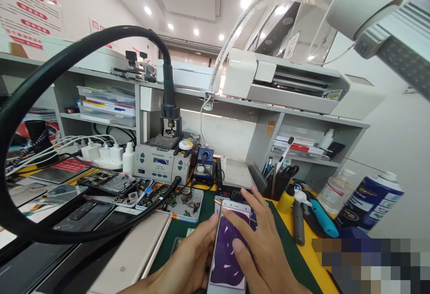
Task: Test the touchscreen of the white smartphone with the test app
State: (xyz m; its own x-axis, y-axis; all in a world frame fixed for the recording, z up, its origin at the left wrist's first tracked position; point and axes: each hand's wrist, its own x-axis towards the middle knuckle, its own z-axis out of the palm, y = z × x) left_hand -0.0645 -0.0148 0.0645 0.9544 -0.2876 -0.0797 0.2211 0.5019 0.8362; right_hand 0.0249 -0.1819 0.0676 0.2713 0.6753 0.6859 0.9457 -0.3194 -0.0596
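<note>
Both hands low in frame, working one white phone (pixel 230 249) with a lit purple screen. Left hand (pixel 183 265) cradles it from the left edge and underneath, fingers curled round the side, so it's closed on the phone. Right hand (pixel 260 245) lies over the right half, fingers loosely spread, thumb flat on the glass mid-screen, forefinger near the top edge. It touches but doesn't clamp.

Phone sits tilted up off the green mat (pixel 188 229), between the two hands, top end pointing away.

Handling, my read: light, rigid slab, glass front, so slick and crack-prone if dropped on the bench. Best held by the long side edges, as the left hand does now; keep pressure off the screen centre.

Around the hands:
- left of the left hand: gold phone (pixel 134 253) lying back-up, more dark handsets past it
- ahead and left: parts tray (pixel 174 200) with small boards, black hose (pixel 83 39) looping over it
- further ahead: hot-air station (pixel 161 162), small blue unit (pixel 204 159) beside it
- right of the right hand: yellow bottle (pixel 285 200), blue-handled tool (pixel 322 218), spray can (pixel 369 200), clear bottle (pixel 336 191)
- pen holder (pixel 278 180) just beyond the right fingertips

Bottom right corner blurred, can't tell what's there.
</note>
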